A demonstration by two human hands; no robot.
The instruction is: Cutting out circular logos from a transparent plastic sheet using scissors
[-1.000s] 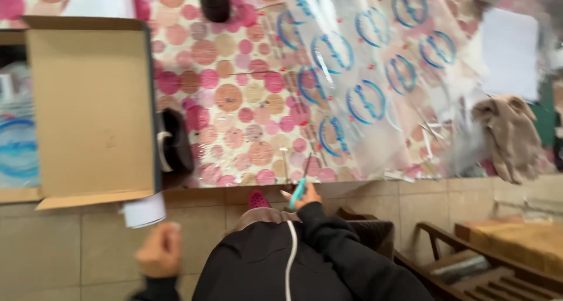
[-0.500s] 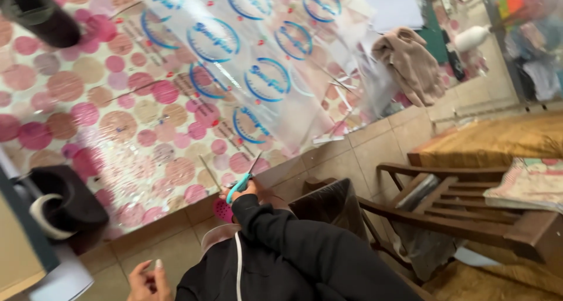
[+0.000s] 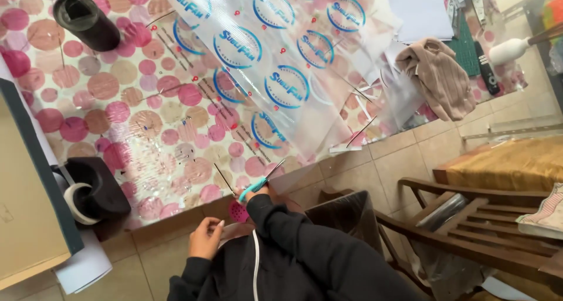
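My right hand (image 3: 258, 190) grips teal-handled scissors (image 3: 262, 181), now at the worktop (image 3: 117, 90) edge near the printed clear film (image 3: 264, 60); my left hand (image 3: 205, 237), fingers loosely curled, has risen, seemingly empty; tape dispenser (image 3: 94, 189) further left.

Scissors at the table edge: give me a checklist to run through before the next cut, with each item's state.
1. Right hand grips the teal-handled scissors: ok.
2. Blades on the clear printed film: cannot tell.
3. Left hand clear of the blades: ok.
4. Left hand steadying the film: not ok, it is off the table.
5. Tape dispenser clear of the scissors: ok.
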